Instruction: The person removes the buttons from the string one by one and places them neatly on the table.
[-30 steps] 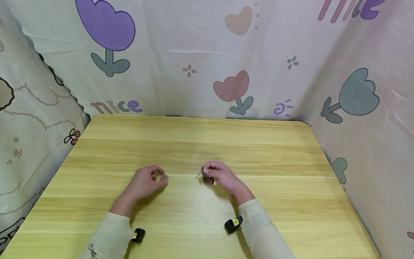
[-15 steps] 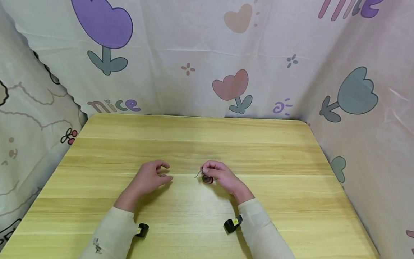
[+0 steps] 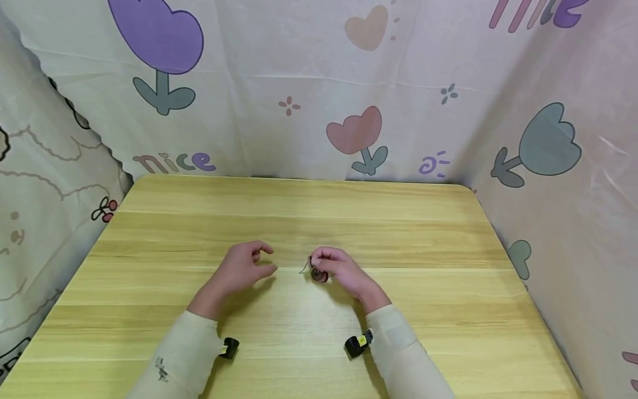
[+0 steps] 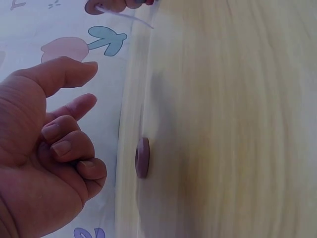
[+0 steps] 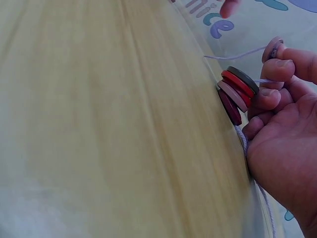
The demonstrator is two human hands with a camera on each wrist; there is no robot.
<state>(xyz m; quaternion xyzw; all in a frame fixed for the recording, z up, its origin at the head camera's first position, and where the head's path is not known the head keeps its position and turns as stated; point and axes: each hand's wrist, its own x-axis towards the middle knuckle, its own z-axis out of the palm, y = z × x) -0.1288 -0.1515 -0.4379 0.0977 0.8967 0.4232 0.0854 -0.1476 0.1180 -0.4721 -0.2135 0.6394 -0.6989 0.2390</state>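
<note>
My right hand (image 3: 344,270) pinches a mauve button (image 5: 272,48) between thumb and forefinger, a pale cord (image 5: 230,57) trailing from it. Below those fingers hangs a stack of strung buttons (image 5: 235,90) in dark, red and mauve; more cord runs down past the palm. To its left, my left hand (image 3: 249,265) hovers over the table with thumb and forefinger spread apart and nothing between them. The left wrist view has a loose mauve button (image 4: 142,157) lying on the table near that hand's curled fingers; in the head view it cannot be made out.
The wood-grain table (image 3: 423,233) extends around both hands. A printed cloth (image 3: 259,50) hangs behind it and along both sides. Small black devices (image 3: 356,346) are fixed at the wrists of both pale sleeves.
My left hand has moved right and slightly away, its thumb and forefinger parting. The button seen at its fingertips has gone from the head view. My right hand stays almost still.
</note>
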